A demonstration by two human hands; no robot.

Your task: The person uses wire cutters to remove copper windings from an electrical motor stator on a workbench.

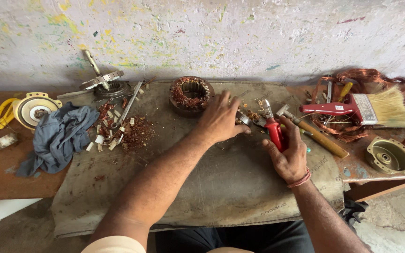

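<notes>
Pliers (pixel 272 126) with red handles sat clasped in the right hand (pixel 287 152), long axis running from near to far, jaws pointing away at a small metal piece (pixel 244 118). That piece lay just left of the jaws, pinched under the fingertips of the left hand (pixel 219 119), whose grip was closed on it, so the left hand was nearer. Both rested on a grey mat (pixel 221 187) over the tabletop (pixel 5 173). Farther left stood a copper-wound stator (pixel 191 95); a paintbrush (pixel 362 107) lay far right
</notes>
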